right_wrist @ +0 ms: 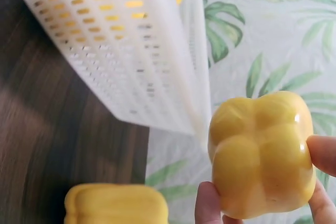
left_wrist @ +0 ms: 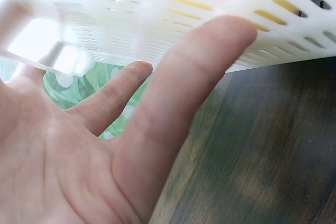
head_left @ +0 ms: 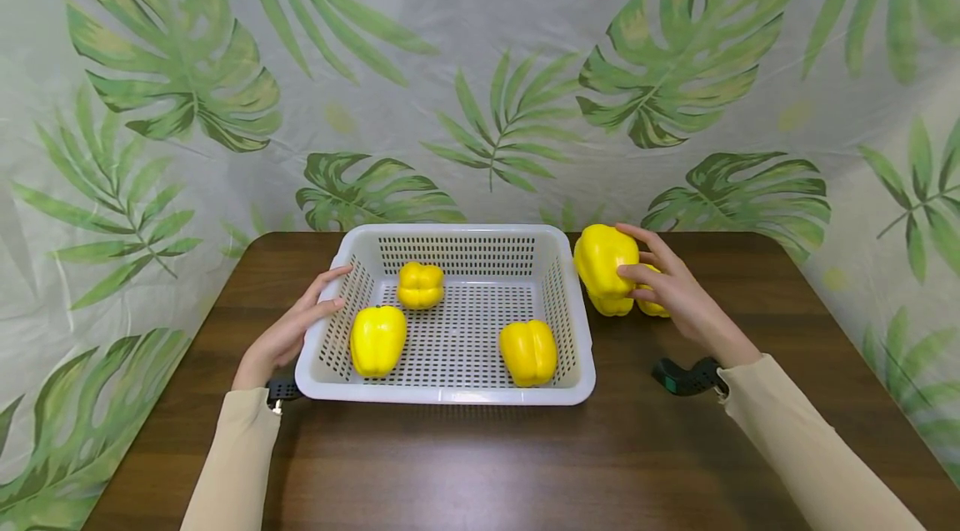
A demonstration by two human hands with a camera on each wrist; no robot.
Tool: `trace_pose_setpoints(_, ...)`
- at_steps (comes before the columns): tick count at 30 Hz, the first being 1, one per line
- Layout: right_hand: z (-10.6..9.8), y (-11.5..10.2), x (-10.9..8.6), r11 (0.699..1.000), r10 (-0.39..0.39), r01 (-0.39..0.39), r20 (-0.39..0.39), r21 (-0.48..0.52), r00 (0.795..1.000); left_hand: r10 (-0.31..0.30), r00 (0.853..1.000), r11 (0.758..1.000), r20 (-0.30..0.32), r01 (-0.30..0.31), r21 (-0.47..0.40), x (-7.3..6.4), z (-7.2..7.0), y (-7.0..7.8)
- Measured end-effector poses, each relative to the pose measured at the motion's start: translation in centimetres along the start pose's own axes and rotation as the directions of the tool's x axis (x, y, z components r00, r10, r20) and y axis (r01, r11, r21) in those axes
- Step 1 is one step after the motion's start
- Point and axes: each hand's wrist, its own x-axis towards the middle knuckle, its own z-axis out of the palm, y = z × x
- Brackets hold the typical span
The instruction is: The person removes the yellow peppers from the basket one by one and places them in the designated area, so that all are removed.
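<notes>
My left hand (head_left: 287, 331) rests with outstretched fingers and thumb at the left side of a white perforated plastic basket (head_left: 442, 395). In the left wrist view the thumb (left_wrist: 178, 85) lies against the slotted wall. Beyond the basket's right side, my right hand (head_left: 678, 293) holds a yellow bell pepper (head_left: 606, 257) between thumb and fingers. Its lobed end (right_wrist: 262, 156) faces the right wrist camera, raised above the table. Inside the basket lie three more yellow peppers: front left (head_left: 378, 341), back left (head_left: 420, 286) and front right (head_left: 528, 353).
Beneath the held pepper, another yellow pepper (head_left: 611, 306) sits on the brown wooden table (head_left: 465, 473), partly hidden. One more pepper (head_left: 654, 308) shows behind the right hand's fingers. A leaf-patterned cloth (head_left: 510, 6) hangs behind the table's back edge.
</notes>
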Motion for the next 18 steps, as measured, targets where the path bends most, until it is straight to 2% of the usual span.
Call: trace_pose_setpoints(18,-3.7,3.5,-0.5,0.998,-0.068,0.068,-0.117,-0.009,0.991,-0.007,1.0,1.0,-0.003,0.007,-0.007,0.0,0.0,0.0)
